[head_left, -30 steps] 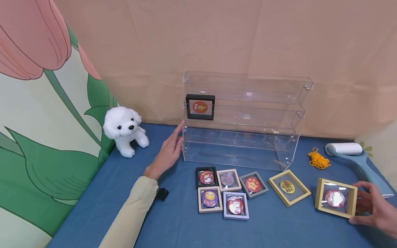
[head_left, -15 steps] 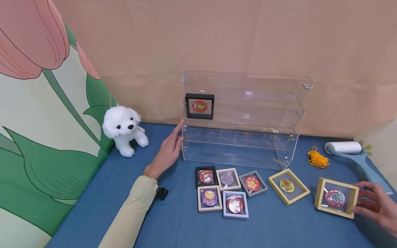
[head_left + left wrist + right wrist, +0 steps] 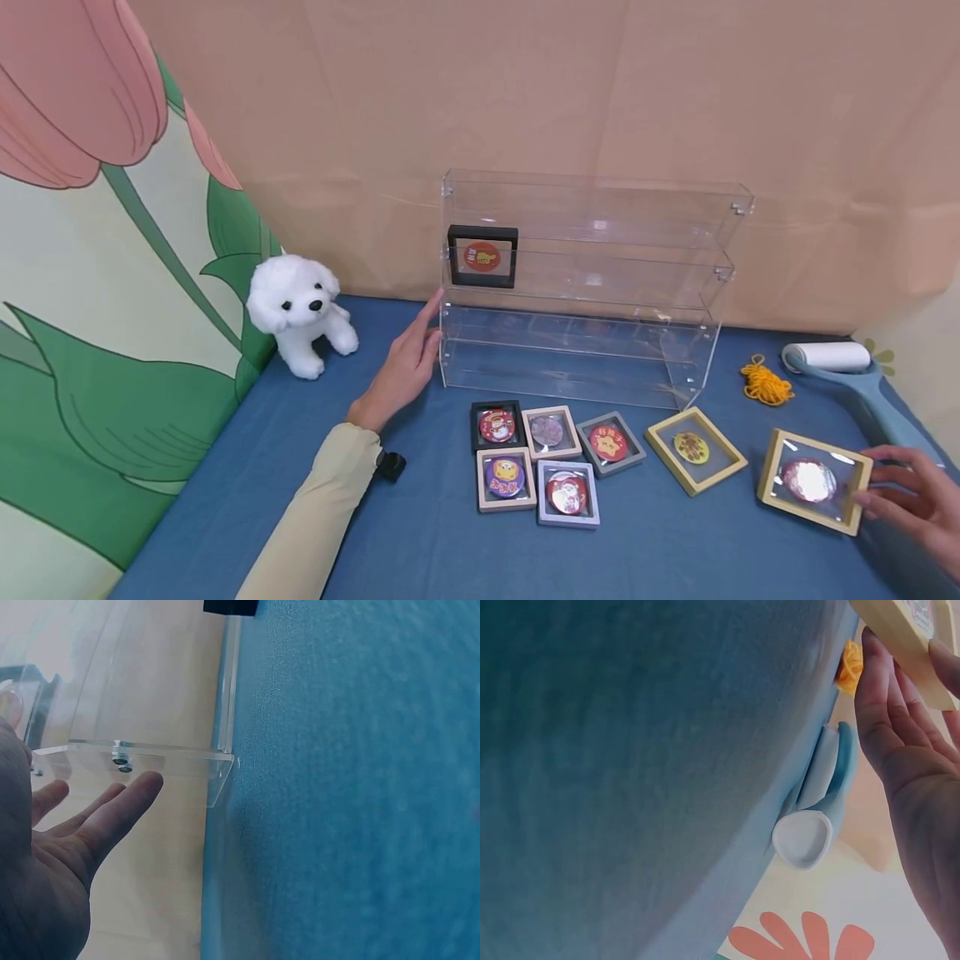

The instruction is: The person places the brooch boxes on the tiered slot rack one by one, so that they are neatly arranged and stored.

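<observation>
Head view: right hand pinches frame by one edge; could pivot loose. Left hand, straight-fingered, holds nothing beside rack; pushing might slide it.

In the head view, the left forearm enters from seven o'clock; the left hand points toward one, fingers extended. The right hand, at four, pinches toward ten, fingers bent.

Place: indoor corner, whether home or studio cannot be told | Surface: blue cloth-covered table | Back: creased peach sheet | Left: tulip-printed panel | Homely signs: white plush dog, lint roller, clear display rack
</observation>
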The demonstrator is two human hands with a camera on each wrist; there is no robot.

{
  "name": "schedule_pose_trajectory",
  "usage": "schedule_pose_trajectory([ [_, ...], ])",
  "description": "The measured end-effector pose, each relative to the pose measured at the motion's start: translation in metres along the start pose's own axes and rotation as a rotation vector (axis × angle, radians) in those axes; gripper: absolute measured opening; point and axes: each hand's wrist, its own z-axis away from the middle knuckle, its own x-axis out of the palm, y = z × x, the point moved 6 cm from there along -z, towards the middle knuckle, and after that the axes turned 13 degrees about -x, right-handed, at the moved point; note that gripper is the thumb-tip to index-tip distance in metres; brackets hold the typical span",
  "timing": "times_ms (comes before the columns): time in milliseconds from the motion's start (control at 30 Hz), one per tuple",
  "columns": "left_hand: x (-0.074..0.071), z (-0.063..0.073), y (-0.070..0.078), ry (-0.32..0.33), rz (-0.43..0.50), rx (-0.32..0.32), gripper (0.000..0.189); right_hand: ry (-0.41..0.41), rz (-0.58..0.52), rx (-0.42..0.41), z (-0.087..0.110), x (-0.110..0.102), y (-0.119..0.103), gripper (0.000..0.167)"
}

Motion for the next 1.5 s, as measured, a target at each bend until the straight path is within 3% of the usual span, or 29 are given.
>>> schedule_pose_trajectory([
  [133, 0.000, 0.000, 0.000, -0.003, 0.005, -0.004, 0.073, 0.044, -0.043, -0.056, 0.000, -0.001, -0.008, 0.071],
  [267, 0.001, 0.000, -0.001, -0.001, 0.005, -0.011, 0.074, 0.079, -0.015, -0.082, -0.002, -0.001, -0.015, 0.067],
  [533, 0.001, -0.001, 0.000, 0.004, 0.003, 0.001, 0.072, 0.094, 0.122, -0.040, -0.007, 0.001, -0.031, 0.054],
  [667, 0.001, -0.002, 0.000, 0.004, 0.001, -0.001, 0.071, 0.102, 0.130, -0.046, -0.012, 0.002, -0.043, 0.046],
  [1067, 0.001, 0.000, 0.002, -0.002, 0.007, 0.006, 0.070, 0.068, 0.216, 0.004, -0.030, 0.016, -0.080, 0.059],
  [1233, 0.000, -0.001, 0.002, -0.006, 0.011, 0.003, 0.071, 0.063, 0.234, -0.028, -0.041, 0.023, -0.099, 0.062],
  [1500, 0.001, -0.001, 0.001, -0.001, 0.014, -0.003, 0.072, 0.128, 0.222, -0.124, -0.058, 0.033, -0.127, 0.068],
])
